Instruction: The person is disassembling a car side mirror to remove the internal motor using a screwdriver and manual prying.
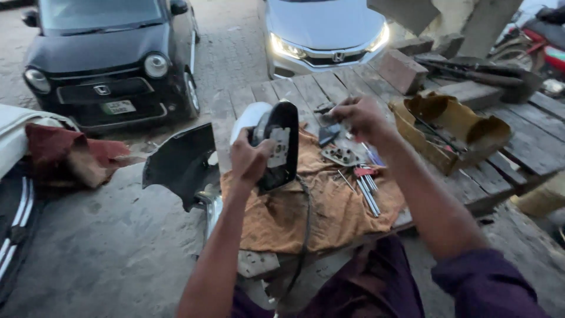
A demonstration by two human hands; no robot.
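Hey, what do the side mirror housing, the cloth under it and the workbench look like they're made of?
Mirror housing: apparently moulded plastic, glossy black rim, white shell behind. Cloth: soft woven fabric, orange, wrinkled and stained. Workbench: rough, weathered wooden planks with visible gaps.

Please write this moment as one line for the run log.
left hand: holds car side mirror upright | right hand: over small parts | surface: orange cloth
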